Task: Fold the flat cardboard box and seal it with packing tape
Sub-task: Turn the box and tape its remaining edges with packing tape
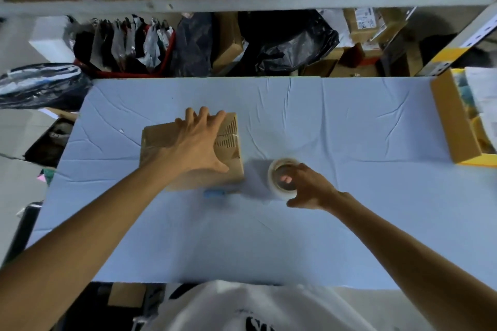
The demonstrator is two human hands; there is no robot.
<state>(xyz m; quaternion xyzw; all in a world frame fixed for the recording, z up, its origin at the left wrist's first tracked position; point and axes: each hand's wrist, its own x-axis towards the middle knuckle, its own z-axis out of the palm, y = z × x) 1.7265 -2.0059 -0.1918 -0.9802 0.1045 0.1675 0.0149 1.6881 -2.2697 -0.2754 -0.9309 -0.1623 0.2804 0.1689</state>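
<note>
A folded brown cardboard box [161, 142] stands on the white-covered table [349, 129], left of centre, with clear tape shining along its top. My left hand [200, 142] lies flat on the box top, fingers spread and curling over the far edge. To the box's right a roll of clear packing tape [277, 188] sits on the table. My right hand [309, 187] grips the roll, with fingertips inside its core and the thumb outside.
A small blue object [213, 193], blurred, lies by the box's near edge. An open cardboard box [454, 126] with papers sits at the table's right end. Behind the table, shelves hold bags, boxes and a red basket [121, 51]. Black bags [40, 86] lie at the left.
</note>
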